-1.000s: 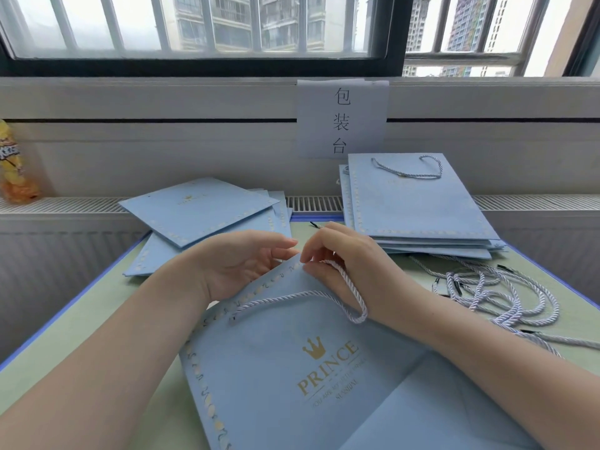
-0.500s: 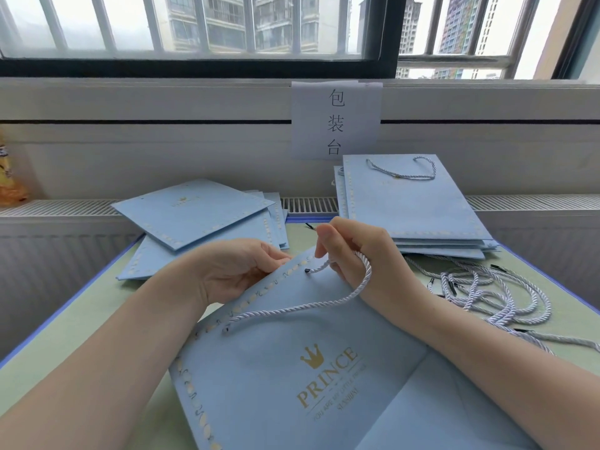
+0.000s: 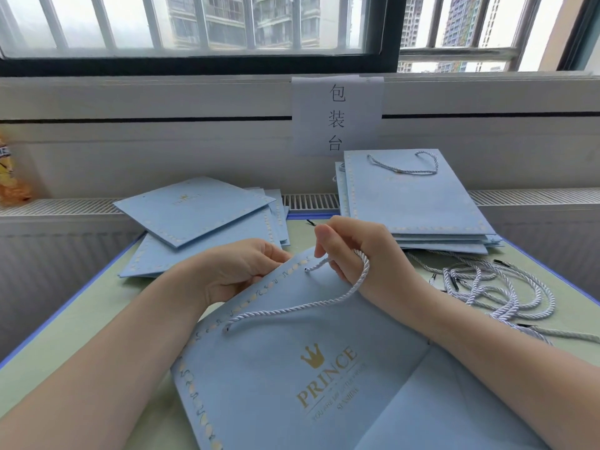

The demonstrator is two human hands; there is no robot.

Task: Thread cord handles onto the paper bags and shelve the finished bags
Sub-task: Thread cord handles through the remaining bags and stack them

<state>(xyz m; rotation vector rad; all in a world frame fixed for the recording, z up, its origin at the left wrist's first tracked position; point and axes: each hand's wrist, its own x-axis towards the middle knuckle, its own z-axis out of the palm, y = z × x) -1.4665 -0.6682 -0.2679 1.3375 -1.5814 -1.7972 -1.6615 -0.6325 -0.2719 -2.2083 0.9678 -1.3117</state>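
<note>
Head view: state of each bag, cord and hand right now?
Light blue PRINCE paper bag: flat, one cord end threaded.
White twisted cord handle: looped, gripped.
Left hand: pinches bag edge.
Right hand: grips cord.
Left bag stack: no handles visible.
Right bag stack: top bag handled.
Loose cords: tangled.

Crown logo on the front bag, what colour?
Gold, on the light blue bag; crown logo shows clearly in the head view.

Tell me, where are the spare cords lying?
The loose cords lie on the table's right side, just beyond the right hand, below the finished bag stack.
</note>
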